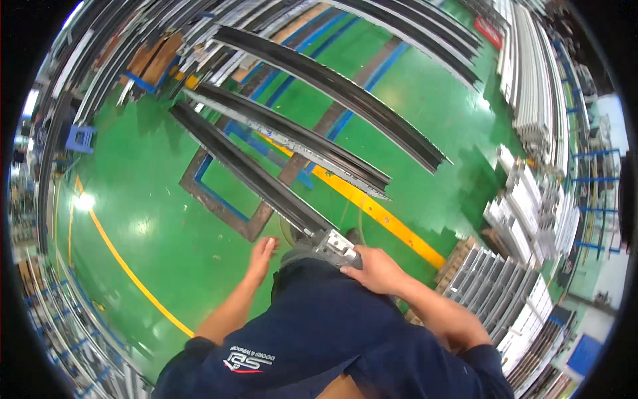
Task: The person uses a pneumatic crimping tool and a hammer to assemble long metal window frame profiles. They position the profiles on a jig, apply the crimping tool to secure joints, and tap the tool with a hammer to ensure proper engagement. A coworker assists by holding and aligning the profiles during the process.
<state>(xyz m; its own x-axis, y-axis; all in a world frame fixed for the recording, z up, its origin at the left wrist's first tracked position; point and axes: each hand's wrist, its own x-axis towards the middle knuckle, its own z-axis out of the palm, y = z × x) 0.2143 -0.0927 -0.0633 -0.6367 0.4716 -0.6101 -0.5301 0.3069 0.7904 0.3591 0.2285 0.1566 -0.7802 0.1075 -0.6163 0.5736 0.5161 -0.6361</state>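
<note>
My right hand (377, 270) is closed around a grey and silver block-shaped metal tool (336, 247) with a short tip pointing left. It sits just in front of my waist, at the near end of a long dark metal profile (256, 169). Whether the tool touches that profile I cannot tell. To the left, my left hand (261, 258) hangs beside the profile's near end, its fingers loosely extended and no held thing visible. Beyond lie a second dark profile (299, 137) with a pale lower edge and a third, longer dark profile (345, 90).
The profiles rest across a blue and brown steel frame (219, 211) on a green floor (166, 213). A yellow beam (379, 214) runs under them toward the right. Stacked silver profiles (495, 286) stand close on my right; long white bars (531, 100) lie farther back. A blue stool (80, 138) stands far left.
</note>
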